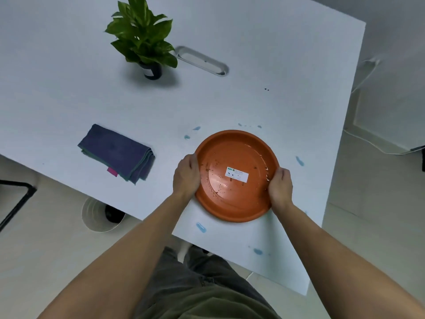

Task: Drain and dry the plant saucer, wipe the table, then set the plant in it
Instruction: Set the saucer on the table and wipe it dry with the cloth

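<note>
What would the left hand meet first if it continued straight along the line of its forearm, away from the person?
The left hand already grips the round orange plastic saucer at its left rim. Past it, that line crosses small blue water drops on the white table; beyond them the way looks free, though depth is uncertain.

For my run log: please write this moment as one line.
left hand + right hand: grip on saucer rim | saucer: wet | cloth: untouched | table: droplets | plant: apart
</note>
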